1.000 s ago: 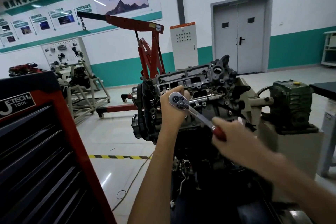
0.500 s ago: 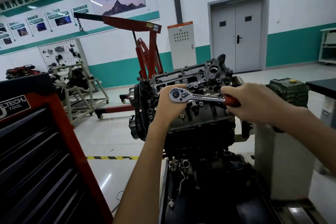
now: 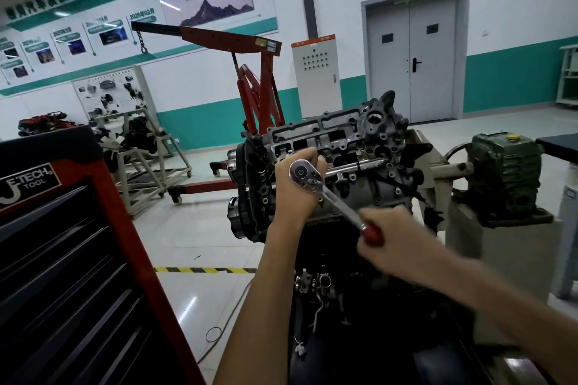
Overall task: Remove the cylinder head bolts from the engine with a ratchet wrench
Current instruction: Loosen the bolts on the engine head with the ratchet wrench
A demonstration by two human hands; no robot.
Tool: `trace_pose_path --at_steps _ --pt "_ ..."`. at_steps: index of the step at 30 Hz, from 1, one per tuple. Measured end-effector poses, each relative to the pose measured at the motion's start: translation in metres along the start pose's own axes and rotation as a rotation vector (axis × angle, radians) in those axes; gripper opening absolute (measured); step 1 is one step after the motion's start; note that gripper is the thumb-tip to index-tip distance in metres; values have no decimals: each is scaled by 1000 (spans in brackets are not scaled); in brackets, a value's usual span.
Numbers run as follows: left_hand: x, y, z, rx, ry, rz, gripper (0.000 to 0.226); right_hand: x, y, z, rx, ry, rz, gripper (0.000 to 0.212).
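The grey engine [image 3: 369, 147] stands on a stand in front of me, its cylinder head facing me. A chrome ratchet wrench [image 3: 325, 194] with a red grip is set against the head. My left hand [image 3: 295, 189] grips behind the round ratchet head and steadies it. My right hand [image 3: 394, 241] grips the red handle, which points down and to the right. A long chrome extension bar [image 3: 356, 166] runs from behind my left hand across the cylinder head. The bolt under the socket is hidden.
A red and black tool chest [image 3: 72, 259] fills the left foreground. A red engine hoist [image 3: 250, 78] stands behind the engine. A green gearbox [image 3: 503, 175] sits on the stand to the right. Another engine stand [image 3: 144, 147] is at the back left.
My right hand swung the wrench handle up to level half a second ago, then back down to the lower right. My left hand stayed on the ratchet head.
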State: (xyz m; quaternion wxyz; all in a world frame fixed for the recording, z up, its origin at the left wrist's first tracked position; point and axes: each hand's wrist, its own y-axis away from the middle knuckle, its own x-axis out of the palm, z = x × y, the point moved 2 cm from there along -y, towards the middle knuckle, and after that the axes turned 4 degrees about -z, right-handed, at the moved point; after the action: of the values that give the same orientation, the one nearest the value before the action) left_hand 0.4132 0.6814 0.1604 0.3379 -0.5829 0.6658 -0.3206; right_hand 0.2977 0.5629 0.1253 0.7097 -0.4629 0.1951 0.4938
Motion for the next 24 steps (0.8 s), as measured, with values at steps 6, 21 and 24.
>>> trace_pose_path --at_steps 6,21,24 --pt "3 -6 -4 8 -40 69 36 -76 -37 -8 -230 568 -319 15" --pt "2 -2 0 -33 28 -31 40 -9 -9 -6 -20 100 59 19" --pt "-5 -10 -3 -22 -25 18 41 -61 -37 -4 -214 459 -106 14"
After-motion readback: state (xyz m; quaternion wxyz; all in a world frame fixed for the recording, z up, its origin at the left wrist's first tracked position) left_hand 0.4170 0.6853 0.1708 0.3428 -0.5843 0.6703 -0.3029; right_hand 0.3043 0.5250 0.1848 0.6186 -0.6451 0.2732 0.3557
